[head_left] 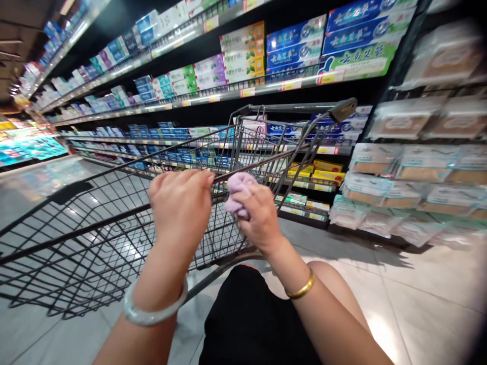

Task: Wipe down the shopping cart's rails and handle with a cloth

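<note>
A black wire shopping cart (pixel 106 219) stands in front of me, its handlebar (pixel 297 107) at the upper right. My left hand (pixel 181 203) is closed around the cart's near top rail, with a pale bangle on the wrist. In my right hand (pixel 261 215) is a crumpled lilac cloth (pixel 240 190), bunched in the closed fingers close to the same rail. From this angle I cannot tell whether the cloth touches the rail. The part of the cart's basket that shows has only wire mesh and floor behind it.
Long shelves of toothpaste boxes (pixel 297 48) run along the far side of the cart. Packaged goods (pixel 426 162) hang on a rack at the right. Pale tiled floor (pixel 411 294) lies around my legs, which are beside the cart.
</note>
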